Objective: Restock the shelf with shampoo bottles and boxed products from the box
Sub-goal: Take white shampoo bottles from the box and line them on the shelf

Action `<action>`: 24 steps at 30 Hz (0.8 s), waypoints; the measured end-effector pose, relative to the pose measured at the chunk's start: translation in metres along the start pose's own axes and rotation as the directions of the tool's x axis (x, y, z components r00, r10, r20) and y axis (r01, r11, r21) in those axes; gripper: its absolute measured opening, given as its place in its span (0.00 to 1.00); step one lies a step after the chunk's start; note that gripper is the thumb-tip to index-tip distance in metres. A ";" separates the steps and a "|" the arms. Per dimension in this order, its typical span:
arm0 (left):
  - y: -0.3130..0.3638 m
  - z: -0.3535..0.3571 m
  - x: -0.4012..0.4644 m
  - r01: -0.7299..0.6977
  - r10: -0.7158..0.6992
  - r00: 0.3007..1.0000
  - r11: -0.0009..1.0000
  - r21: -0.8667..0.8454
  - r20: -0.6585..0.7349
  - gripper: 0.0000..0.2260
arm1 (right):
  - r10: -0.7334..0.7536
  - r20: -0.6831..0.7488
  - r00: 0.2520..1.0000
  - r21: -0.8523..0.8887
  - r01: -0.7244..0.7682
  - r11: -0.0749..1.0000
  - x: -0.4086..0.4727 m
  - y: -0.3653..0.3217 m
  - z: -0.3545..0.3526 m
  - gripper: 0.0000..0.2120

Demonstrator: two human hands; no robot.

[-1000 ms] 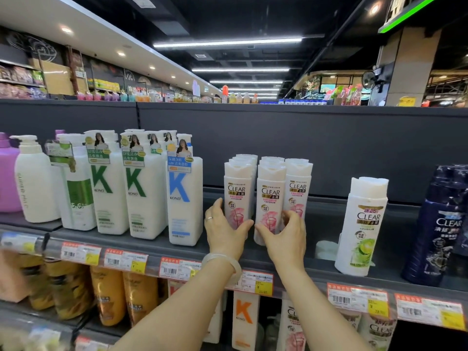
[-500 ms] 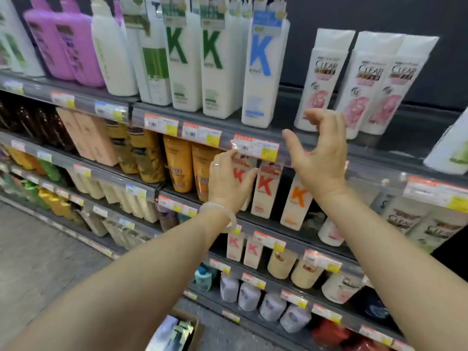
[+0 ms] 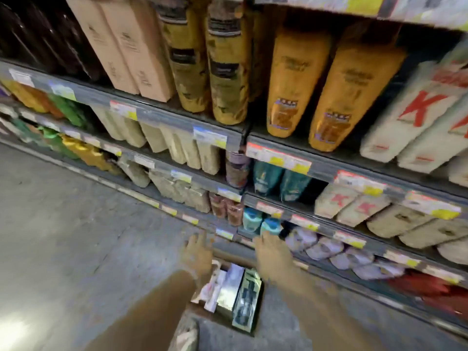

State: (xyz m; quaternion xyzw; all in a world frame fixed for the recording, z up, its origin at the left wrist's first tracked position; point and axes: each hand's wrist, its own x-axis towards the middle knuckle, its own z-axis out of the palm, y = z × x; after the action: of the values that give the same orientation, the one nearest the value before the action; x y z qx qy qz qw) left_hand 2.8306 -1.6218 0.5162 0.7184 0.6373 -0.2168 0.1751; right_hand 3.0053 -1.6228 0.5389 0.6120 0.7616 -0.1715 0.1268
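Observation:
The view is blurred and tilted down at the floor. A cardboard box point(image 3: 228, 258) stands on the floor against the bottom shelf, holding several boxed products point(image 3: 247, 302) on end. My left hand point(image 3: 197, 257) hangs above the box's left side with loose fingers and holds nothing. My right hand point(image 3: 272, 257) hangs above the box's right side, also with nothing in it. Orange shampoo bottles point(image 3: 298, 82) and white bottles with a red K point(image 3: 415, 115) fill the shelf above.
Several shelf tiers point(image 3: 177, 122) with price tags run diagonally from upper left to lower right, packed with bottles. Grey concrete floor point(image 3: 76, 236) spreads to the left. My shoe tip point(image 3: 186, 335) shows below the box.
My head dropped from the upper shelves to the floor. Both hands left the white Clear bottles and came down to just above the box.

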 end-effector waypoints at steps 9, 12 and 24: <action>-0.092 0.160 0.062 -0.025 0.006 0.952 0.998 0.061 0.305 0.24 | 0.124 0.358 0.925 0.085 -0.164 0.983 0.064 -0.081 0.173 0.26; -0.102 0.221 0.105 -0.043 0.012 0.925 0.997 0.072 0.380 0.28 | 0.114 0.378 0.919 0.098 -0.162 0.982 0.103 -0.089 0.251 0.22; -0.130 0.453 0.235 0.039 -0.036 0.944 0.999 -0.005 0.327 0.32 | 0.306 0.520 0.797 0.378 -0.537 0.755 0.229 -0.121 0.493 0.35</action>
State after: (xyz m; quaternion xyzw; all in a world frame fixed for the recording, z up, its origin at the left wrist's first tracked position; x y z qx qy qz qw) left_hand 2.6841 -1.6478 0.0109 0.6594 0.6142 -0.3327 0.2781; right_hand 2.8287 -1.6477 0.0112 0.7294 0.4791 -0.4611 0.1609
